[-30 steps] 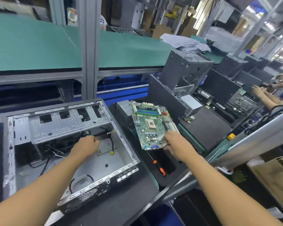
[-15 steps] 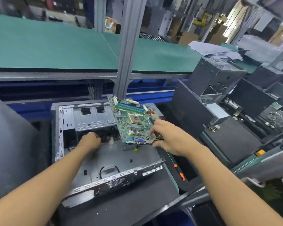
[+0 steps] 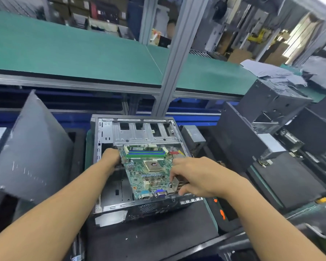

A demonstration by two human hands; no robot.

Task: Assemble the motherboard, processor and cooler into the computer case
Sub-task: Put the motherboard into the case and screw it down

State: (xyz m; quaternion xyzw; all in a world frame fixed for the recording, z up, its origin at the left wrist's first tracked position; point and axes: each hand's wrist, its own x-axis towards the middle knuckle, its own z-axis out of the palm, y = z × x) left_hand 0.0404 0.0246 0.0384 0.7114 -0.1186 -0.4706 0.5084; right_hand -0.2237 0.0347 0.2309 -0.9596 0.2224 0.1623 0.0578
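Motherboard [image 3: 149,172] now down inside case [image 3: 135,132], pinched by right hand [image 3: 199,178], seemingly gripped by left hand [image 3: 110,157]; print illegible.

The motherboard [image 3: 149,170] is being held over the open computer case [image 3: 109,136], its ports facing six o'clock. The left hand [image 3: 111,157] is gripping the board's ten o'clock edge, and the right hand [image 3: 194,178] is pinching its four o'clock corner. A grey panel [image 3: 30,147] is leaning at the case's nine o'clock, and an orange-marked tool [image 3: 221,213] is lying at four o'clock.
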